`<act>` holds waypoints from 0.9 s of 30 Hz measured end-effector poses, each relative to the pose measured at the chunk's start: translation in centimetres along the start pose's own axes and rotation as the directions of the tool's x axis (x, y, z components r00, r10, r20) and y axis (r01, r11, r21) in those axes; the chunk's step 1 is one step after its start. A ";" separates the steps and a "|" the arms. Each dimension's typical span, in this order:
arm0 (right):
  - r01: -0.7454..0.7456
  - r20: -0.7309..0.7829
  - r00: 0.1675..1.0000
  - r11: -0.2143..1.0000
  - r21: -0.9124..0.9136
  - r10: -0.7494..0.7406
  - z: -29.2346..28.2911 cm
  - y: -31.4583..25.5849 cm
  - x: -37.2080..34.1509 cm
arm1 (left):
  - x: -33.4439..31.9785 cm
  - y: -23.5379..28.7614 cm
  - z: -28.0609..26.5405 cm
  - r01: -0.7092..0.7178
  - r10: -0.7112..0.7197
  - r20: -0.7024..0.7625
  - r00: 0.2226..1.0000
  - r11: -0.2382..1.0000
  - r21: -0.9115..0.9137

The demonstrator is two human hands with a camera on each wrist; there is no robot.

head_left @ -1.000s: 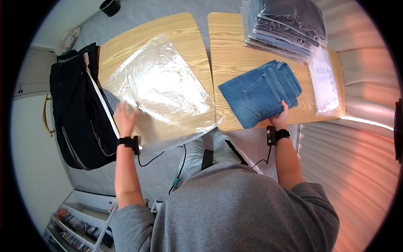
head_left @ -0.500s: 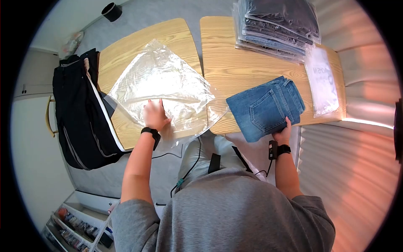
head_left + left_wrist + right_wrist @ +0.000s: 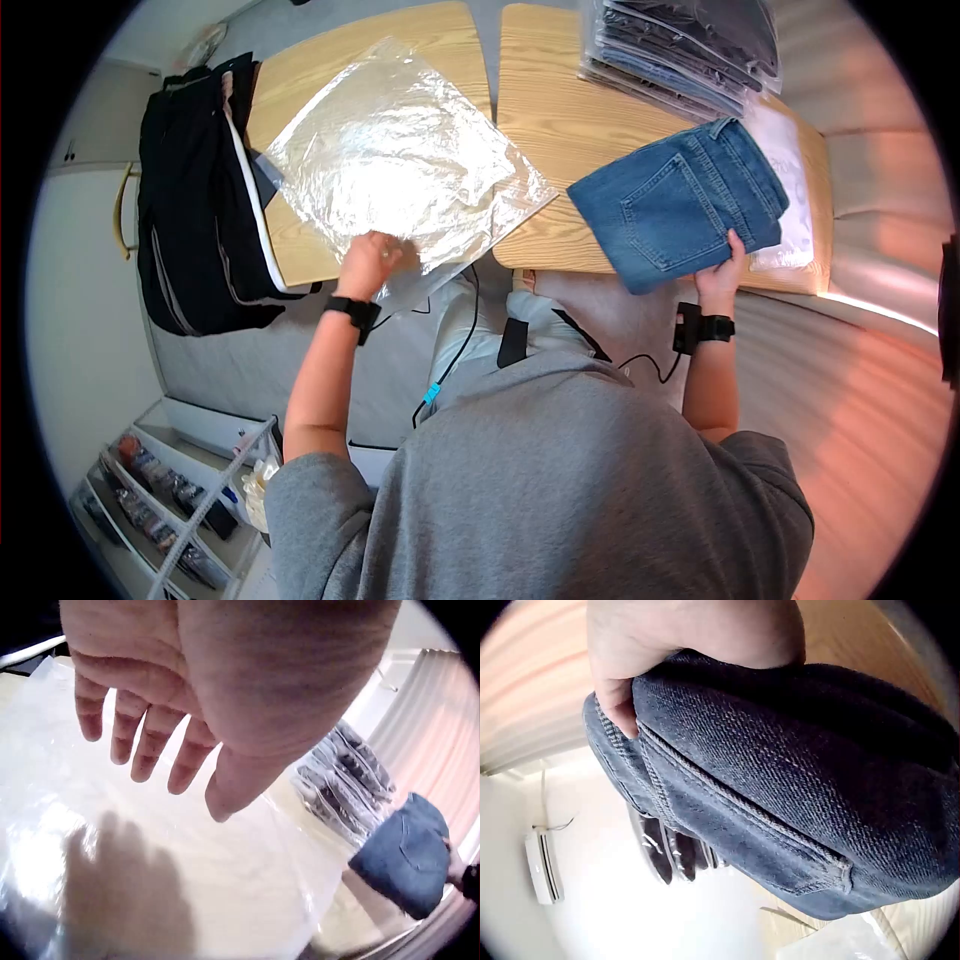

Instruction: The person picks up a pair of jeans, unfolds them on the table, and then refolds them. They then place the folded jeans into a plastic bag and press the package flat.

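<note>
A folded pair of blue jeans (image 3: pixel 680 205) is in my right hand (image 3: pixel 722 272), which grips its near right edge, thumb on top. In the right wrist view the denim (image 3: pixel 780 772) fills most of the picture, and the fingers under it are hidden. A clear plastic bag (image 3: pixel 400 150) lies flat and shiny across the left table. Over its near edge hovers my left hand (image 3: pixel 366 265). The left wrist view has its fingers (image 3: pixel 154 746) loosely bent with nothing in them, their shadow falling on the plastic.
Bagged dark clothes form a stack (image 3: pixel 690 45) at the back right. White plastic packaging (image 3: pixel 788 215) lies on the right table (image 3: pixel 540 110), partly behind the jeans. Black trousers (image 3: pixel 190 210) hang at the left table's edge. A gap separates the two tables.
My left hand has moved from the bag's left corner to its near edge. The bag has shifted and turned slightly. The jeans have moved right and up in my right hand.
</note>
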State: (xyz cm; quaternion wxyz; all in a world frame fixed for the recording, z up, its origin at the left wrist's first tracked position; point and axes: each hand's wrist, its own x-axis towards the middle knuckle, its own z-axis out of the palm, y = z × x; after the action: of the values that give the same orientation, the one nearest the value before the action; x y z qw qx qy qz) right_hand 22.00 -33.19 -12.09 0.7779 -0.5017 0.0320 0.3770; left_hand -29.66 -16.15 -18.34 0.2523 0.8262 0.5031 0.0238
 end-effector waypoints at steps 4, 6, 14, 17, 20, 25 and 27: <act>-0.016 0.089 0.996 0.999 -0.048 0.021 0.8 -1.8 -0.6 | -4.9 3.4 3.9 -0.063 0.086 -0.170 0.982 0.989 0.134; -0.062 0.144 0.987 0.997 -0.035 0.067 1.1 -2.4 -0.9 | -5.8 4.6 5.9 -0.017 0.052 -0.200 0.978 0.984 0.175; -0.194 0.356 0.912 0.979 -0.061 0.203 1.9 -2.9 -1.7 | -6.8 3.9 10.6 0.110 0.004 -0.302 0.953 0.926 0.362; -0.187 0.384 0.900 0.979 -0.087 0.206 1.9 -2.8 -1.7 | -6.3 4.1 10.4 0.129 -0.022 -0.297 0.954 0.930 0.345; -0.177 0.424 0.879 0.975 -0.131 0.217 2.8 -3.3 -2.2 | -4.4 6.4 9.0 0.149 -0.125 -0.338 0.933 0.988 0.047; -0.323 0.478 0.800 0.931 -0.168 0.364 3.7 -1.9 -3.0 | -0.6 10.6 6.3 0.099 -0.122 -0.416 0.901 0.992 -0.075; -0.400 0.520 0.721 0.888 -0.228 0.458 4.6 0.1 -3.8 | -0.2 11.1 5.5 -0.015 -0.026 -0.463 0.886 0.996 -0.083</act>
State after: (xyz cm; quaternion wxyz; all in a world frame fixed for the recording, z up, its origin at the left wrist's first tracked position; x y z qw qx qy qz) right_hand 17.77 -31.58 -8.25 0.6176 -0.3857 -0.1009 0.6780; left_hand -19.02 -22.52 -18.24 0.1596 0.7838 0.5496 0.2411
